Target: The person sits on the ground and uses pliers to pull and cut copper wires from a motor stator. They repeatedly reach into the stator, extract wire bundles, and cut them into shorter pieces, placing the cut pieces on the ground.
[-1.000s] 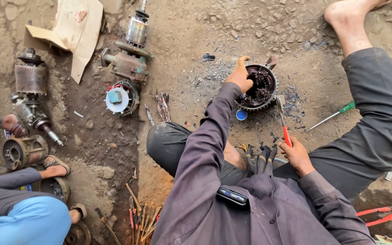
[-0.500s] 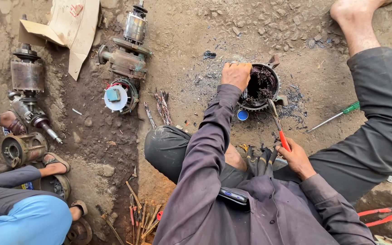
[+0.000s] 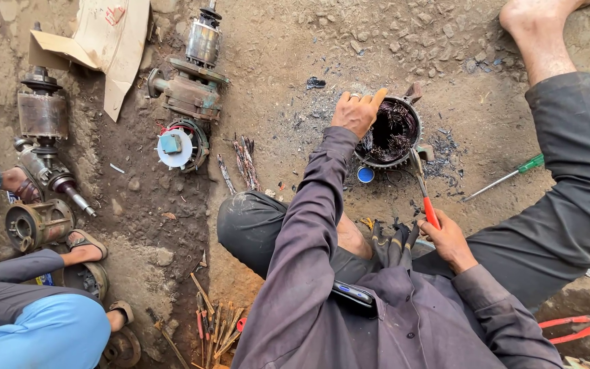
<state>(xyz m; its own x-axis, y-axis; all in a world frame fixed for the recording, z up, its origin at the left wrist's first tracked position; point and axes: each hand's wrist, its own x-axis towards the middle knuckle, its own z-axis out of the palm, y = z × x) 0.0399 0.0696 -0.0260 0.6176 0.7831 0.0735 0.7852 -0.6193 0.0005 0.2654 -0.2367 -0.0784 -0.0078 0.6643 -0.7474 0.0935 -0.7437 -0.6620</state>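
Stator (image 3: 392, 131) with dark burnt windings, upper centre of frame, on dirt ground. Left hand (image 3: 358, 111) clamped over its left rim, fingers curled. Right hand (image 3: 447, 238) closed round red-handled tool (image 3: 423, 188), tip at stator's lower right edge (tip partly hidden). Best to brace housing firmly, pry low, short strokes. Count: one stator, one green screwdriver (image 3: 507, 178), two motor armatures upper left.

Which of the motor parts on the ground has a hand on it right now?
The round stator ring with dark burnt windings: the left hand grips its rim. The other motor parts lie untouched further left.
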